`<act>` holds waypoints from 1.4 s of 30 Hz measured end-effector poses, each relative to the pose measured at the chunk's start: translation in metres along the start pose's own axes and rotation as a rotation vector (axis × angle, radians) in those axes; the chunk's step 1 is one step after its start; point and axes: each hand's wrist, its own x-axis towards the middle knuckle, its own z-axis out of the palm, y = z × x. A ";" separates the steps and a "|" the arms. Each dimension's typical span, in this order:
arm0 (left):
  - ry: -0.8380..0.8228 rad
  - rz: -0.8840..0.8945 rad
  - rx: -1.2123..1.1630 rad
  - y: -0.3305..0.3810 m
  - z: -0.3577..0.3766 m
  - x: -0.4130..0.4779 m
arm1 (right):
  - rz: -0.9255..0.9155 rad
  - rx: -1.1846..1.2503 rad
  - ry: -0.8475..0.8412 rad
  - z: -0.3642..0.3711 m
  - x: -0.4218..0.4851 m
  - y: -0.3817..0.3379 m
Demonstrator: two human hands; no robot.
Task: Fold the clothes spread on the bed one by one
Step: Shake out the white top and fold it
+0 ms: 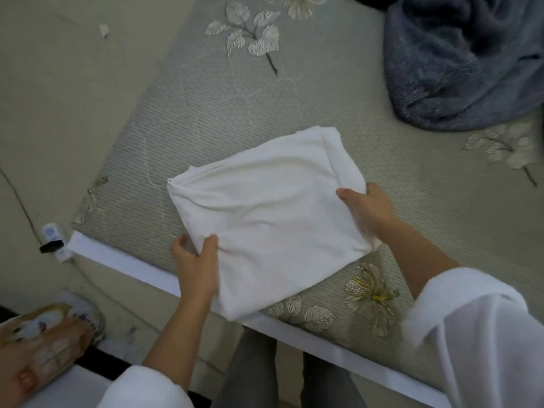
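Note:
A white garment (270, 219), folded into a rough rectangle, lies on the bed near its front edge. My left hand (195, 266) grips the garment's near left edge, thumb on top and fingers beneath. On the right side, my right hand (368, 212) holds the far right edge the same way, thumb over the cloth. Both forearms reach in from below, with white sleeves pushed up.
The bed (206, 113) has a grey-green mat with leaf prints and a white front border (123, 260). A blue-grey fluffy blanket (459, 60) is heaped at the back right. To the left is floor with a small white device (51, 234) and a cable.

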 end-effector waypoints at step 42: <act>-1.104 0.837 0.796 0.008 0.533 -0.585 | 0.452 1.269 0.772 -0.500 -0.240 0.538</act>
